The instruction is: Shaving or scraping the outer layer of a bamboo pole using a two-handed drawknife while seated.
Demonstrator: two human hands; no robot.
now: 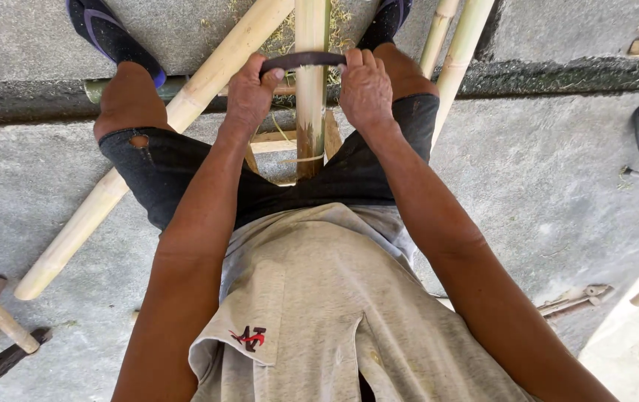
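Two hands, the left hand [248,93] and the right hand [366,88], close their fingers on the ends of a dark curved blade [303,59] laid across the upright bamboo pole [310,112] at 12 o'clock; the pole appears rigid, smooth and light, the blade thin, stiff and best gripped at both ends.

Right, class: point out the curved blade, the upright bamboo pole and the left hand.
curved blade [303,59], head view, middle of the dark strip
upright bamboo pole [310,112], head view, shaft below the blade
left hand [248,93], head view, back of hand
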